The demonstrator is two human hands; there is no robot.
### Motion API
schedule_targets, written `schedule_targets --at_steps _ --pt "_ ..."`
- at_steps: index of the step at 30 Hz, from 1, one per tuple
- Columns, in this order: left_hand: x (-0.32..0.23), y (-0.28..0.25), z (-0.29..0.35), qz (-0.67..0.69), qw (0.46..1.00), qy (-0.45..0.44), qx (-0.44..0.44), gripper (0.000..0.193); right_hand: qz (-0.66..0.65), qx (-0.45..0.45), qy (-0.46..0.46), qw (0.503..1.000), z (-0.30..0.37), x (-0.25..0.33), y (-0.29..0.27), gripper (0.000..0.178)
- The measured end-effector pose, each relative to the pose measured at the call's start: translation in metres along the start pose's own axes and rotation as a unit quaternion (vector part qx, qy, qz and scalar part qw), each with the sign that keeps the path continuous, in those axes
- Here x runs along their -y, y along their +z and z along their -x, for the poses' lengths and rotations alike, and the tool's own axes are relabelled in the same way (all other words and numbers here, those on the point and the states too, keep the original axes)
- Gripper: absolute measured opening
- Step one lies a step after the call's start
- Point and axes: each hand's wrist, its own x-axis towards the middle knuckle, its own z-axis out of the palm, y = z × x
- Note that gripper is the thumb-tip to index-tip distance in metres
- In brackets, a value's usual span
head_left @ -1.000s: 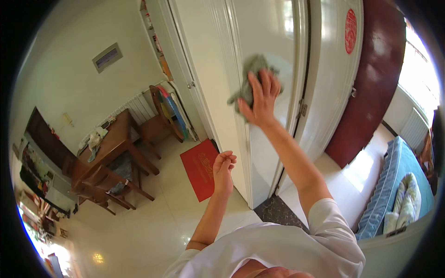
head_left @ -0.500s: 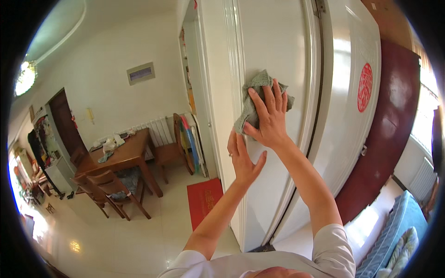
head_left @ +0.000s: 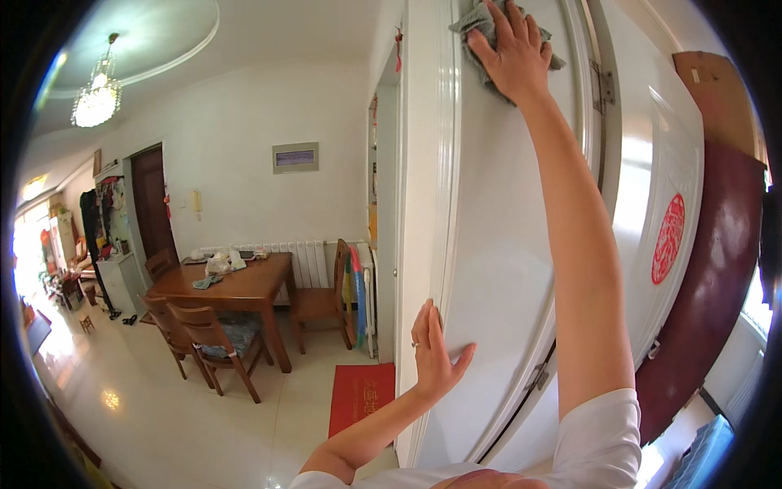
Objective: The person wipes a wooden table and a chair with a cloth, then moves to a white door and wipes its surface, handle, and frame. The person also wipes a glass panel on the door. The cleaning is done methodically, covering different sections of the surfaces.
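High on a white panel (head_left: pixel 501 212), my right hand (head_left: pixel 519 65) presses a grey-green cloth (head_left: pixel 467 21) flat against the surface. Its fingers spread over the cloth, and crumpled edges stick out on both sides. My right arm is stretched far up. Lower down, my left hand (head_left: pixel 438 363) is at the white moulding (head_left: pixel 445 163) along the panel's left edge. Its fingers point up, the thumb stands apart, and it holds nothing. A ring shows on one finger.
Right of the panel is a white door (head_left: pixel 635 212) with a round red paper decoration (head_left: pixel 669 238) and metal hinges (head_left: pixel 603 87). A red mat (head_left: pixel 358 399) lies on the floor to the left. Farther off stand a wooden table (head_left: pixel 236 281) and chairs (head_left: pixel 213 330).
My right hand has slid the cloth up the panel, its arm straightening. My left hand has come away from beside the cloth and is now well below it. The view has tilted upward.
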Motion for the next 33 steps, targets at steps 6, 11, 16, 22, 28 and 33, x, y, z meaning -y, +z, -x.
schedule_targets --at_steps 6,11,16,22,28,33 --pt "0.004 0.004 0.000 0.009 1.000 0.005 0.000 0.096 0.012 0.089 0.054 0.994 -0.087 0.022 0.001 0.078" --pt "0.004 -0.004 -0.004 -0.028 1.000 0.006 0.007 0.098 0.000 0.121 0.080 0.989 -0.128 0.038 0.007 0.084" --pt "0.003 0.001 -0.002 -0.018 1.000 0.021 -0.006 0.099 0.011 0.107 0.016 0.994 -0.106 0.034 0.001 0.082" --pt "0.010 0.008 0.002 -0.021 1.000 0.016 -0.013 0.104 0.019 0.093 -0.105 0.990 -0.021 0.040 0.007 0.068" --pt "0.003 0.014 0.002 0.000 0.999 0.008 -0.031 0.100 -0.042 0.020 -0.195 0.980 0.118 0.019 -0.036 0.064" --pt "0.002 0.014 0.005 -0.033 0.999 -0.005 -0.024 0.101 -0.135 0.149 -0.266 0.943 0.227 -0.011 -0.081 0.063"
